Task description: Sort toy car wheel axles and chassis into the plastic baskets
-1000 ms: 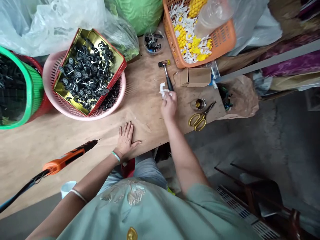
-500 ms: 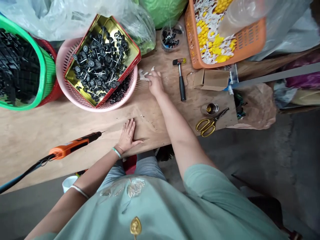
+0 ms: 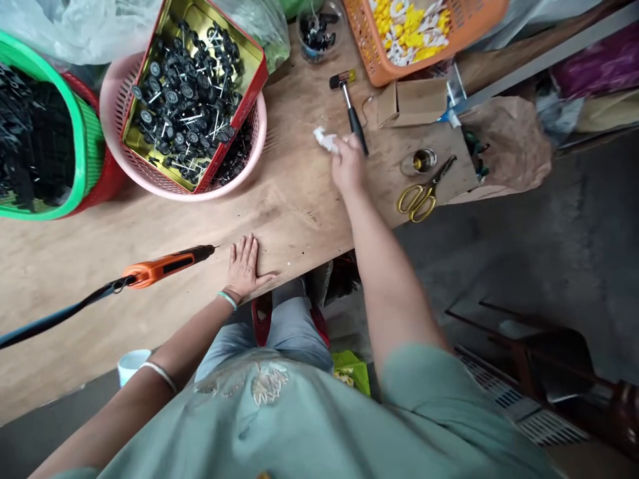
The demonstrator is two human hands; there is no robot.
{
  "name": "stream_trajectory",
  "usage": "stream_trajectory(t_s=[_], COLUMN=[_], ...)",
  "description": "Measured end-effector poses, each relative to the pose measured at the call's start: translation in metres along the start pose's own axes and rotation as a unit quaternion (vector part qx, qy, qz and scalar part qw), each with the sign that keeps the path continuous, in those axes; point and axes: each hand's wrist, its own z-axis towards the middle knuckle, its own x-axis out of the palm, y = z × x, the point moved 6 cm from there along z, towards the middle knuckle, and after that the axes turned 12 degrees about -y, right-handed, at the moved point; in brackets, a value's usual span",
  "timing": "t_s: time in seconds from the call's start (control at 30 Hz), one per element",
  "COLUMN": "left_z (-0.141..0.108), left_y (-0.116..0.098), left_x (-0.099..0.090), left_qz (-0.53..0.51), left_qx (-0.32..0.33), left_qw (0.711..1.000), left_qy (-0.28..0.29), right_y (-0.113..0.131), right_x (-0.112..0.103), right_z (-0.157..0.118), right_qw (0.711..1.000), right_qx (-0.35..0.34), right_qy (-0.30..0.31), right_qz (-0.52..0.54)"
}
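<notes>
My left hand [image 3: 243, 266] lies flat on the wooden tabletop [image 3: 294, 193] near its front edge, fingers spread. To its left rests an orange and black electric screwdriver [image 3: 167, 265], its thin bit pointing toward that hand. A crumpled white tissue [image 3: 325, 140] pokes out of the closed fingers of my right hand [image 3: 348, 163], which is low over the table. Just beyond that hand lies a hammer [image 3: 355, 120] with a black handle. Gold-handled scissors [image 3: 418, 201] and a small clear cup [image 3: 423, 160] sit to the right.
A red-edged tin [image 3: 247, 110] of small black wheels on axles stands in a pink basket [image 3: 259, 143]. At the left is a green basket [image 3: 82, 153] of black parts. An orange basket [image 3: 384, 73], a cardboard box [image 3: 419, 100] and a plastic tub [image 3: 342, 36] line the back.
My right hand has moved right and toward me with the white tissue, from beside the pink basket to near the hammer. My left hand stays flat on the table. The view has shifted.
</notes>
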Motion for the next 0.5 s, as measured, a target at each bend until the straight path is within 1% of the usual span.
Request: stream_trajectory(t_s=[0.03,0.07,0.1,0.13,0.17,0.23,0.3,0.33,0.37,0.4,0.43,0.5], left_z=[0.000,-0.001,-0.003,-0.005,-0.007,-0.008,-0.007,-0.005,-0.003,-0.001,-0.002,-0.012], left_y=[0.000,0.001,0.002,0.003,0.004,0.006,0.009,0.010,0.010,0.008,0.005,-0.009], left_x=[0.000,0.000,0.000,-0.001,-0.001,-0.002,-0.003,-0.005,-0.006,-0.009,-0.012,-0.020], left_qz=[-0.001,-0.002,-0.005,-0.008,-0.011,-0.016,-0.019,-0.023,-0.029,-0.038,-0.049,-0.076], left_qx=[-0.005,-0.012,-0.020,-0.028,-0.038,-0.056,-0.073,-0.080,-0.084,-0.088,-0.095,-0.137], left_qw=[1.000,1.000,1.000,1.000,0.999,0.998,0.997,0.996,0.996,0.995,0.993,0.982], left_qy=[-0.002,-0.003,-0.004,-0.006,-0.008,-0.012,-0.018,-0.021,-0.025,-0.032,-0.046,-0.105], right_y=[-0.010,-0.015,-0.013,-0.005,0.008,0.043,0.077,0.088,0.093,0.089,0.077,0.038], right_x=[0.006,0.012,0.017,0.020,0.021,0.016,0.005,-0.004,-0.015,-0.027,-0.040,-0.065], right_z=[0.019,0.028,0.025,0.010,-0.015,-0.084,-0.156,-0.184,-0.203,-0.211,-0.210,-0.193], right_qw=[1.000,1.000,1.000,0.999,0.998,0.993,0.976,0.967,0.962,0.964,0.972,0.991], right_qx=[-0.007,-0.015,-0.023,-0.029,-0.034,-0.040,-0.050,-0.058,-0.064,-0.060,-0.048,-0.007], right_qy=[0.000,0.006,0.017,0.031,0.052,0.112,0.207,0.241,0.253,0.243,0.214,0.125], right_qz=[-0.007,-0.009,-0.008,-0.006,-0.002,0.012,0.044,0.065,0.081,0.087,0.081,0.038])
